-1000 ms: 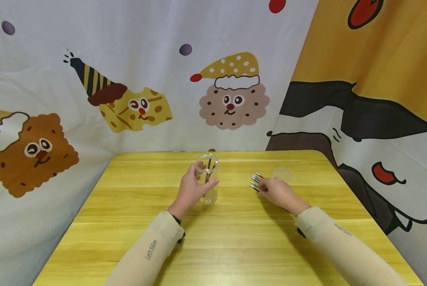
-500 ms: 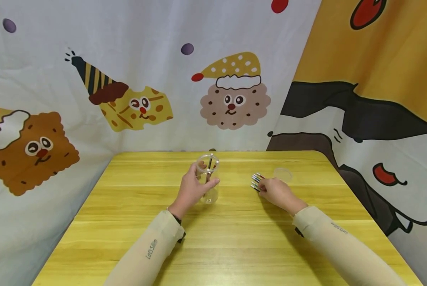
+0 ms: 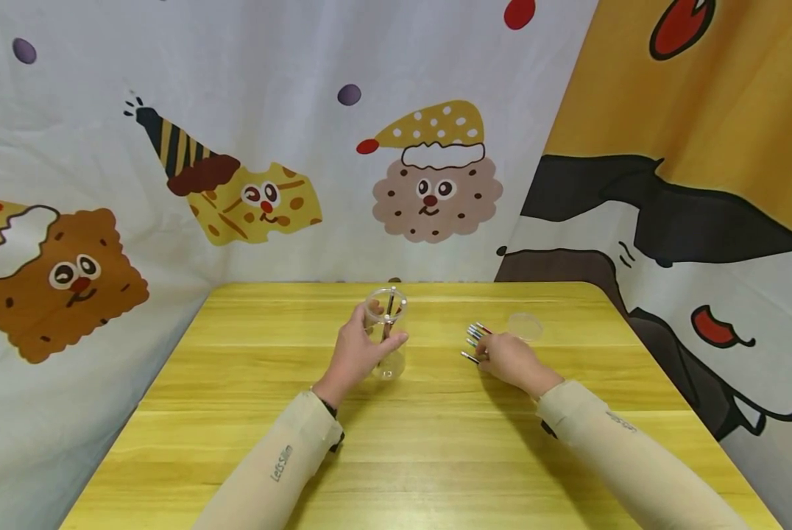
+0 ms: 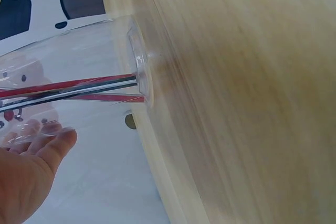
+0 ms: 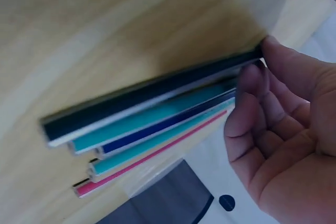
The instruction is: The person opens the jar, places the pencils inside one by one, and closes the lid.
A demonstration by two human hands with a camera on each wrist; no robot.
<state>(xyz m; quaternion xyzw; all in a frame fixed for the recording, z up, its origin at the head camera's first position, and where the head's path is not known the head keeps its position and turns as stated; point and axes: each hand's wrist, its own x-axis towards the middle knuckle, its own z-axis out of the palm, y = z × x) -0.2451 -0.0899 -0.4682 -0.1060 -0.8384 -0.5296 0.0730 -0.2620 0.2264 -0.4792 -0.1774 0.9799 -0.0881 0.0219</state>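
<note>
My left hand [image 3: 358, 347] grips a tall clear plastic jar [image 3: 390, 364], which stands open at the top on the table. Inside it lean red and black-striped pencils [image 4: 100, 90], their lower ends at the jar's base in the left wrist view. To the right, my right hand [image 3: 511, 361] pinches the end of a dark pencil [image 5: 152, 94] between thumb and finger. Beside that one lie several more pencils in teal, navy and pink, among them a pink pencil [image 5: 152, 155]. In the head view, the hand covers part of this bunch.
A round clear lid [image 3: 525, 326] lies flat just beyond my right hand. The wooden table [image 3: 409, 456] ends at a far edge close to a curtain [image 3: 290, 66] printed with cartoon snacks.
My right hand has shifted slightly toward me, and the dark pencil now sticks out apart from the bunch. The left hand and jar stay in place.
</note>
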